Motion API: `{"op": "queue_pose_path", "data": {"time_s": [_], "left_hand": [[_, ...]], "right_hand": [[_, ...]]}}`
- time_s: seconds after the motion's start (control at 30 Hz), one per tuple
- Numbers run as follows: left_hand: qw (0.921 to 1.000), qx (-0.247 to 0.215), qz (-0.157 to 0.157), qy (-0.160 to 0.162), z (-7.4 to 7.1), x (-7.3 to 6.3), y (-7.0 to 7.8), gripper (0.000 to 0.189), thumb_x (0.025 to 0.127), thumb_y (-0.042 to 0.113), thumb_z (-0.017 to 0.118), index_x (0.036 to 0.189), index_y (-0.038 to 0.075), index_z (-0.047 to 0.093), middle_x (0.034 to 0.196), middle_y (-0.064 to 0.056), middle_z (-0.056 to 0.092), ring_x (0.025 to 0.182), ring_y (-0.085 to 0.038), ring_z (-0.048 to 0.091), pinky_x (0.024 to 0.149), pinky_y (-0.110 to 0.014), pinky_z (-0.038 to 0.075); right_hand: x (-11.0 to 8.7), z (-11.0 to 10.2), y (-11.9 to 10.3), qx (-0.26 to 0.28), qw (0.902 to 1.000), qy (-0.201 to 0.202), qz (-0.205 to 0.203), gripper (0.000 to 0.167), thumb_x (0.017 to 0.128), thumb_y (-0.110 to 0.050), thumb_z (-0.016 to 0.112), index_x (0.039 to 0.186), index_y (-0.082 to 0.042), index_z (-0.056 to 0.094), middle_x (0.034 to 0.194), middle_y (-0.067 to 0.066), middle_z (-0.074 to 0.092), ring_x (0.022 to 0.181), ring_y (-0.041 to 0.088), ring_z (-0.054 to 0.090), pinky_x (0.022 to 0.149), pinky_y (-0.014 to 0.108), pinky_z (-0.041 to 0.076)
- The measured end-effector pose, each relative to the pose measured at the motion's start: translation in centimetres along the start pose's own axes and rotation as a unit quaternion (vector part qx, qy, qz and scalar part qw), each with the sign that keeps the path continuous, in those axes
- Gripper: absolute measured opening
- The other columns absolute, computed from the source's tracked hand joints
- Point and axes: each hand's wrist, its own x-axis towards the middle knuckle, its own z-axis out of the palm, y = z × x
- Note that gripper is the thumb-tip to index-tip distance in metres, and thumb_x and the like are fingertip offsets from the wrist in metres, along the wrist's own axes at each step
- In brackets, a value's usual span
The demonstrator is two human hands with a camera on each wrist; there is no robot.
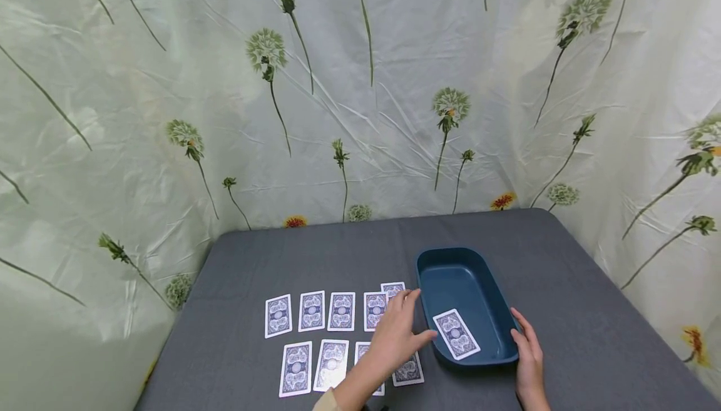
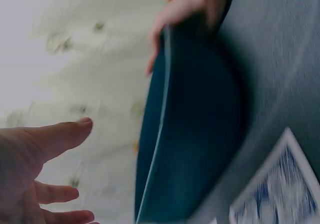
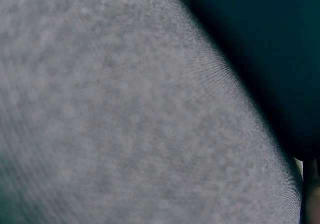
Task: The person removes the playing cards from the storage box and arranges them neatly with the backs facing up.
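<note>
A dark teal tray [image 1: 459, 283] with raised walls sits on the table, one playing card [image 1: 456, 334] face down inside it near the front. My left hand [image 1: 391, 336] hovers by the tray's left rim with thumb and fingers spread, and nothing lies between them. In the left wrist view that hand [image 2: 22, 174] is apart from the tray wall [image 2: 200, 114]. At the opposite side, my right hand [image 1: 531, 358] holds the rim near the front right corner. The right wrist view shows mainly the tray's dark outer side [image 3: 270, 48].
Several patterned cards lie face down left of the tray in two rough rows, a back one [image 1: 278, 316] and a front one [image 1: 295, 368]. My left forearm partly covers some. Grey cloth [image 1: 242, 273] covers the table; a floral curtain [image 1: 349, 117] hangs behind.
</note>
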Motion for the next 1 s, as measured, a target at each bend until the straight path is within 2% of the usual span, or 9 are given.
{"op": "queue_pose_path", "data": {"time_s": [0.1,0.23,0.33,0.43,0.57,0.67,0.73,0.9,1.0], "left_hand": [[0.9986,0.028,0.012,-0.042,2.2,1.3,2.2,0.075,0.073,0.043,0.072,0.134,0.012,0.041,0.132,-0.008,0.044,0.121,-0.023,0.044,0.085,-0.035,0.049],[0.9917,0.085,0.015,-0.095,5.1,3.0,3.8,0.081,0.068,0.049,0.073,0.135,0.017,0.039,0.135,-0.005,0.041,0.122,-0.021,0.043,0.078,-0.029,0.051],[0.9813,0.149,0.017,-0.121,6.9,4.2,4.3,0.087,0.064,0.055,0.073,0.135,0.018,0.039,0.133,-0.004,0.041,0.119,-0.019,0.044,0.078,-0.027,0.05],[0.9661,0.215,0.007,-0.143,8.2,5.0,4.6,0.093,0.059,0.06,0.074,0.135,0.021,0.037,0.131,-0.002,0.041,0.118,-0.018,0.043,0.085,-0.03,0.047],[0.9399,0.286,-0.039,-0.182,9.2,5.7,5.0,0.098,0.053,0.063,0.075,0.135,0.028,0.034,0.131,0.001,0.04,0.121,-0.019,0.04,0.094,-0.036,0.041],[0.9197,0.328,-0.068,-0.206,9.8,6.1,5.4,0.099,0.052,0.065,0.075,0.135,0.033,0.032,0.133,0.003,0.037,0.123,-0.019,0.037,0.096,-0.035,0.039],[0.9106,0.341,-0.081,-0.22,10.0,6.4,5.7,0.098,0.051,0.065,0.075,0.134,0.036,0.031,0.134,0.005,0.035,0.123,-0.018,0.035,0.095,-0.035,0.039],[0.9034,0.34,-0.093,-0.245,9.8,7.0,6.1,0.098,0.051,0.059,0.079,0.134,0.04,0.03,0.133,0.006,0.033,0.123,-0.016,0.033,0.095,-0.035,0.038],[0.9057,0.329,-0.095,-0.25,9.7,7.1,6.2,0.087,0.059,0.051,0.079,0.132,0.04,0.032,0.131,0.006,0.036,0.121,-0.015,0.033,0.095,-0.036,0.037]], "right_hand": [[-0.1,-0.1,0.0,0.003,1.0,0.0,-0.002,0.044,0.097,-0.026,0.036,0.138,-0.011,0.036,0.135,-0.015,0.036,0.13,-0.002,0.02,0.111,0.028,0.006],[-0.4,-0.1,-0.1,0.007,0.9999,-0.012,0.0,0.045,0.097,-0.027,0.036,0.139,-0.011,0.035,0.134,-0.016,0.036,0.13,-0.001,0.02,0.107,0.022,0.01],[-0.5,-0.1,-0.2,0.011,0.9997,-0.022,0.002,0.046,0.098,-0.028,0.036,0.14,-0.01,0.033,0.135,-0.016,0.035,0.131,0.001,0.019,0.108,0.025,0.01],[-0.4,-0.1,-0.2,0.01,0.9997,-0.02,-0.002,0.045,0.098,-0.027,0.036,0.139,-0.009,0.034,0.133,-0.017,0.036,0.131,0.0,0.019,0.108,0.026,0.01],[-0.4,-0.1,-0.1,0.006,0.9997,-0.013,-0.021,0.044,0.098,-0.024,0.037,0.138,-0.007,0.036,0.131,-0.017,0.038,0.129,-0.002,0.022,0.099,0.011,0.017],[-0.3,-0.2,-0.1,0.012,0.9994,-0.011,-0.03,0.043,0.098,-0.022,0.037,0.137,-0.006,0.036,0.132,-0.015,0.038,0.128,-0.003,0.024,0.093,0.006,0.021],[-0.3,-0.3,-0.1,0.016,0.9993,-0.012,-0.031,0.042,0.098,-0.02,0.038,0.137,-0.005,0.036,0.131,-0.015,0.038,0.127,-0.003,0.025,0.092,0.005,0.022],[-0.2,-0.2,-0.2,0.015,0.9996,-0.013,-0.018,0.043,0.098,-0.021,0.037,0.138,-0.006,0.035,0.13,-0.018,0.037,0.129,-0.001,0.022,0.098,0.009,0.017],[-0.2,-0.1,-0.2,0.016,0.9997,-0.011,-0.017,0.043,0.098,-0.021,0.037,0.138,-0.006,0.035,0.13,-0.017,0.038,0.129,-0.001,0.023,0.099,0.01,0.016]]}}
